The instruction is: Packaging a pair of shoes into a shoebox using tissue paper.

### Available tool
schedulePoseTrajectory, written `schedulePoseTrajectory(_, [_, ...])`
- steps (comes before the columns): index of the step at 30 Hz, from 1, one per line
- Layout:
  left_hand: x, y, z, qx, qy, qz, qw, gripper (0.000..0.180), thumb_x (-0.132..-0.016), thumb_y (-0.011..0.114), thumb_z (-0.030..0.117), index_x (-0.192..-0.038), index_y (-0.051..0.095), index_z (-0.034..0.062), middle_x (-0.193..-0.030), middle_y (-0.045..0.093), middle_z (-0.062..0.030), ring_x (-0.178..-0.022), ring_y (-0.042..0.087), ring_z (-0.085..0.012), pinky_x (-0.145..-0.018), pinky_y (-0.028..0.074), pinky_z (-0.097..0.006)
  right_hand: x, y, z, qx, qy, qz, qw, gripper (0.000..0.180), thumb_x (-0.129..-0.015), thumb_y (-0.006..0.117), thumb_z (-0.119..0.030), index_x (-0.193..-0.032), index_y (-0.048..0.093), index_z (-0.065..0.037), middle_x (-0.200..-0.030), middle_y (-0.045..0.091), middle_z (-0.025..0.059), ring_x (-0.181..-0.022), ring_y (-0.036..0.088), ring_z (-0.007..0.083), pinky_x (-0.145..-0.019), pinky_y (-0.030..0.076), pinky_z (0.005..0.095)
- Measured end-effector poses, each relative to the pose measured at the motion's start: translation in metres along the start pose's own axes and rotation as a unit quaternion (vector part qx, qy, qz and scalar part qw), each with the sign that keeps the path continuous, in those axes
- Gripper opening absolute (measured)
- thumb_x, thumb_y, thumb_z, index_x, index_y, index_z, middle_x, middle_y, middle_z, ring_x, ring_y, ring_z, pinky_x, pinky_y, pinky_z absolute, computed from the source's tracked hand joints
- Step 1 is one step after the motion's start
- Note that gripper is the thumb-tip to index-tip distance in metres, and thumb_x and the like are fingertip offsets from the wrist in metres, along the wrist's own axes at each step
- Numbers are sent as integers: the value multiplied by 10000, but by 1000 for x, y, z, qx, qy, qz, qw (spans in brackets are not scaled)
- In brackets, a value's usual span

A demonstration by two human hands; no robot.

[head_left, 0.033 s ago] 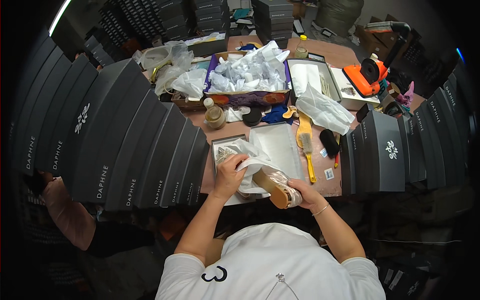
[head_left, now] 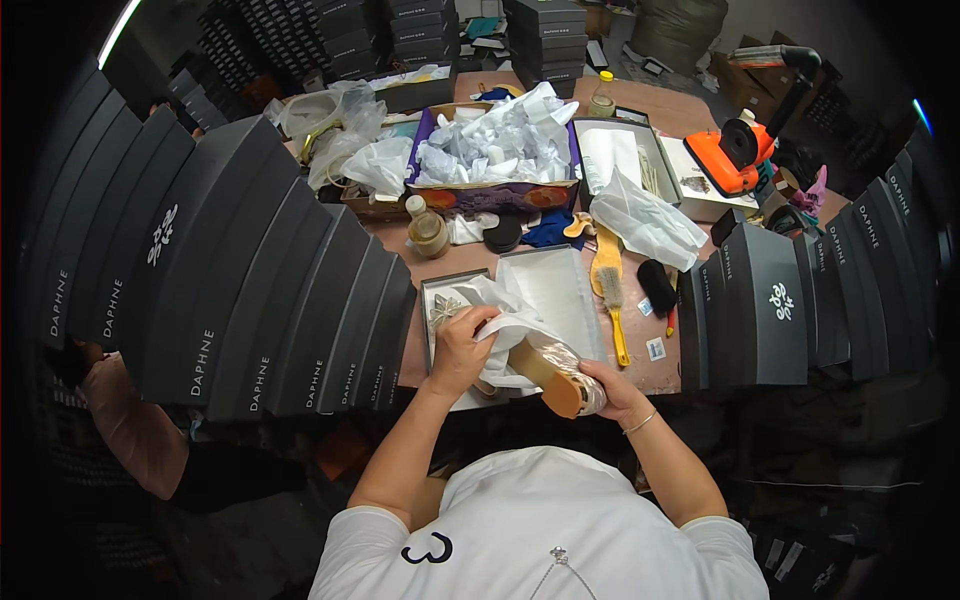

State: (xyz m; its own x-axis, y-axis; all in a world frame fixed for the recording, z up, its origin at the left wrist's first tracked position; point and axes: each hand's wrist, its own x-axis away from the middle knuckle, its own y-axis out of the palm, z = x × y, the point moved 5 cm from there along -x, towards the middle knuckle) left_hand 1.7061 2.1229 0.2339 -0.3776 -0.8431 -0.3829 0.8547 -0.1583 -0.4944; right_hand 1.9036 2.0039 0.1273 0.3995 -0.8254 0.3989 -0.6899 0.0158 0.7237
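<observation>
Pink worktop (head_left: 655,376), left edge walled by dark boxes (head_left: 215,270); our left hand (head_left: 460,352) pinches white wrapping (head_left: 512,332) between its fingers; our right hand (head_left: 622,395) clamps its fingers around a tan-soled shoe (head_left: 565,394) at the front edge; rightward, some bare worktop, then stacked boxes (head_left: 765,320).

Wearer: white shirt (head_left: 600,510), short sleeves (head_left: 726,545); black curved mark (head_left: 447,546) on the fabric. Silvery chain (head_left: 543,578), small pendant (head_left: 558,553). Right wrist: thin bracelet (head_left: 641,422) (material unclear). Left hand (head_left: 460,352), right hand (head_left: 620,392): bare.
</observation>
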Motion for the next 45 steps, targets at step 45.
schedulePoseTrajectory(45, [-211, 457, 25, -197, 159, -206, 945, 374, -762, 659, 185, -1106, 595, 50, -1101, 552, -175, -1049, 511, -352, -867, 435, -460, 64, -155, -31, 749, -97, 304, 581, 209, -829, 503, -94, -976, 567, 41, -830, 619, 240, -745, 642, 365, -661, 533, 437])
